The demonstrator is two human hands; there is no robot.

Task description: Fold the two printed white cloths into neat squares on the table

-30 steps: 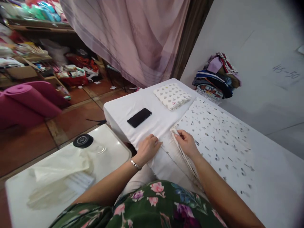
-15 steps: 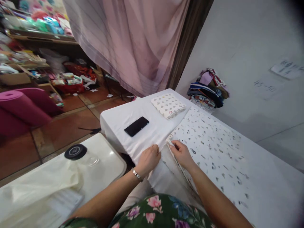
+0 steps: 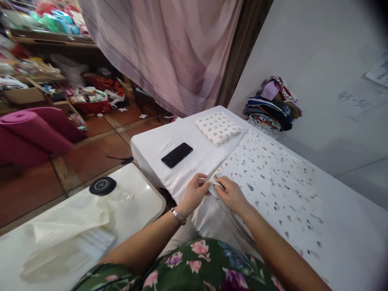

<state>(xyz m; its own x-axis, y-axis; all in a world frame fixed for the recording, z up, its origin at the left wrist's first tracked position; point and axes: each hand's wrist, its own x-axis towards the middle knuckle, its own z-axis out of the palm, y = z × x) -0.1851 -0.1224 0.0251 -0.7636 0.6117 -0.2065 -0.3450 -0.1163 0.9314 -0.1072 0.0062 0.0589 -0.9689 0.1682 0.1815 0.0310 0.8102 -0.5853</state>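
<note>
A white cloth printed with small grey motifs is spread on the white-covered table, its near edge hanging over toward my lap. My left hand pinches the corner of this cloth between thumb and fingers. Close beside it, my right hand is closed on the same edge, thumb on top. The two hands almost meet at the table's front edge. Beyond them lies a black smartphone, screen up. Farther back rests a folded white cloth with a grey pattern.
On the left, a white side table carries a black round lid, a clear ring-shaped piece and a plastic bag. Folded clothes are piled by the wall. A pink curtain hangs behind; a pink rolled mat stands at far left.
My left hand has come right and turned to meet the right hand at the cloth's edge. My right hand has shifted slightly left with the edge. The view has swayed a little.
</note>
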